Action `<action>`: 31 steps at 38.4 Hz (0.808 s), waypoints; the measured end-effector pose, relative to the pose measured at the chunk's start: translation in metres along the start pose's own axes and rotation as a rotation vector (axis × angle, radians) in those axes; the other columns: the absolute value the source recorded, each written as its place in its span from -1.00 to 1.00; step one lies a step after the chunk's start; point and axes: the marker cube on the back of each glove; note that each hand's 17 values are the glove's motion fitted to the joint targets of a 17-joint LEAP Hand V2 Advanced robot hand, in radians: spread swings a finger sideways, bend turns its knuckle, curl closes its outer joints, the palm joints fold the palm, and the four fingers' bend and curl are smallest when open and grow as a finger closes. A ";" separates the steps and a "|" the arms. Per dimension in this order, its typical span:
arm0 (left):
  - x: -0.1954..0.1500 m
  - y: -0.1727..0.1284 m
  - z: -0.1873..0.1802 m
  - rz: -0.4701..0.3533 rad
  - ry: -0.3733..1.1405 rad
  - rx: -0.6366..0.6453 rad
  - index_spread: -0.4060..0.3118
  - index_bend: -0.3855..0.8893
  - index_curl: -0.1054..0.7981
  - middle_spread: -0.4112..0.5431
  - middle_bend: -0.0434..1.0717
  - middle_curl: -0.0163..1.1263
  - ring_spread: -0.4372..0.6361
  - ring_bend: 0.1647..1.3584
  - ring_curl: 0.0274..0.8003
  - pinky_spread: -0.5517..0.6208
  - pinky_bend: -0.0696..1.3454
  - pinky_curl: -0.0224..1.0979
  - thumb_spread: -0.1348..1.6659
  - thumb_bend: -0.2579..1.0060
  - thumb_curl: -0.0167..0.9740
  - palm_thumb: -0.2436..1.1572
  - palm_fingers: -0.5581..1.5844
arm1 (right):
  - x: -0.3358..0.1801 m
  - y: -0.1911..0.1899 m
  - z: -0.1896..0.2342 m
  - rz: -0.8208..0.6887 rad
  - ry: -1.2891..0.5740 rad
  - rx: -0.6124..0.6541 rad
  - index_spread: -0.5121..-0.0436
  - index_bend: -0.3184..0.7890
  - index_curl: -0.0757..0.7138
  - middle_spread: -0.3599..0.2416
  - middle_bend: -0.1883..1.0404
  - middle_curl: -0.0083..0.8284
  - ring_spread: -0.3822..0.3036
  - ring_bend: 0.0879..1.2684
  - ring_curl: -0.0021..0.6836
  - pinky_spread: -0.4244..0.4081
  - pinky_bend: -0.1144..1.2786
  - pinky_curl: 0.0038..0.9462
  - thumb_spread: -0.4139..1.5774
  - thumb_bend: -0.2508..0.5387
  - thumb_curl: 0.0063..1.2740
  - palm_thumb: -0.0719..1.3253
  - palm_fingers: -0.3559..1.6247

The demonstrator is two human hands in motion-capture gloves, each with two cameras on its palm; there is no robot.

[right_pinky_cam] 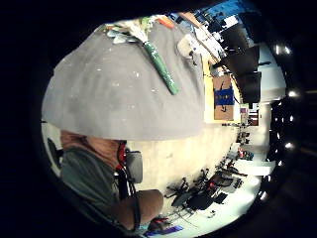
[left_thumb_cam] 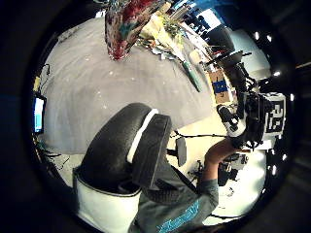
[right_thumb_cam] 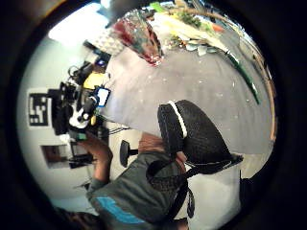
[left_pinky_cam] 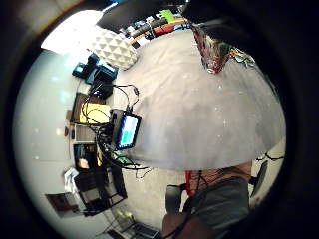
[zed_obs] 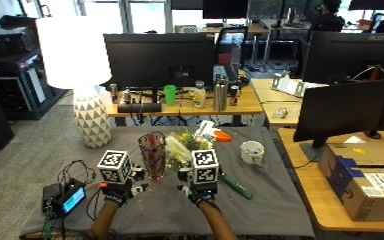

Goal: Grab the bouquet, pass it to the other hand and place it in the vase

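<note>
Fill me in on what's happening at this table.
A person in black gloves holds both hands above a grey-covered table, neither touching anything. The left hand hovers near the tall glass vase; the right hand is just short of the bouquet, which lies on the cloth beside the vase. Nothing has been picked up.

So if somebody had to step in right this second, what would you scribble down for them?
Left hand: over the table, holding nothing, near the vase.
Right hand: also holding nothing, beside the bouquet.
Fingers of both are hidden from view.
Vase: upright on the grey table, nothing in it.
Bouquet: lying on the table right of the vase, its green stem pointing toward the person.
Done: nothing yet.
Left: pick up the bouquet, pass it to the other hand, put it in the vase.
</note>
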 end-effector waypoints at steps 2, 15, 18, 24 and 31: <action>-0.003 -0.003 0.003 0.001 -0.005 0.002 -0.03 -0.10 -0.61 -0.04 -0.56 -0.85 0.10 -0.55 -0.83 0.34 -0.53 -0.84 -0.33 -0.56 -0.90 -0.57 -0.08 | 0.000 0.002 -0.001 -0.001 0.003 -0.003 0.30 -0.20 -0.71 0.35 -0.38 -0.86 0.40 -0.81 -0.90 0.41 -0.15 -0.75 -0.07 0.24 -0.89 -0.37 -0.46; -0.004 0.001 0.002 -0.008 -0.015 -0.003 -0.12 -0.13 -0.33 0.02 -0.60 -0.65 0.33 -0.44 -0.57 0.64 -0.53 -0.64 0.15 -0.61 -0.73 -0.56 -0.14 | 0.005 0.003 -0.001 0.001 0.007 -0.006 -0.30 -0.17 -0.48 0.46 -0.36 -0.59 0.66 -0.78 -0.68 0.68 -0.03 -0.48 0.47 0.21 -0.77 -0.28 -0.54; -0.008 -0.002 0.004 -0.014 -0.024 0.002 -0.13 -0.13 -0.29 0.03 -0.60 -0.62 0.35 -0.43 -0.55 0.67 -0.53 -0.62 0.20 -0.62 -0.70 -0.56 -0.14 | 0.008 0.002 -0.002 -0.003 0.019 0.002 -0.34 -0.17 -0.45 0.47 -0.36 -0.55 0.68 -0.78 -0.65 0.70 -0.03 -0.45 0.52 0.17 -0.75 -0.27 -0.55; -0.004 -0.002 0.002 -0.005 -0.007 0.028 -0.14 -0.13 -0.23 0.05 -0.60 -0.58 0.37 -0.42 -0.52 0.69 -0.54 -0.57 0.25 -0.62 -0.65 -0.57 -0.16 | 0.027 -0.004 -0.002 0.019 0.053 0.035 -0.39 -0.18 -0.40 0.48 -0.36 -0.47 0.71 -0.76 -0.59 0.72 -0.01 -0.40 0.58 0.10 -0.70 -0.24 -0.57; 0.002 0.005 -0.003 -0.001 0.007 0.019 -0.14 -0.14 -0.17 0.06 -0.60 -0.54 0.39 -0.41 -0.48 0.71 -0.54 -0.53 0.28 -0.63 -0.60 -0.58 -0.17 | 0.080 -0.012 -0.010 0.113 0.073 0.098 -0.41 -0.18 -0.35 0.48 -0.36 -0.40 0.73 -0.76 -0.53 0.73 0.01 -0.35 0.58 0.01 -0.65 -0.19 -0.59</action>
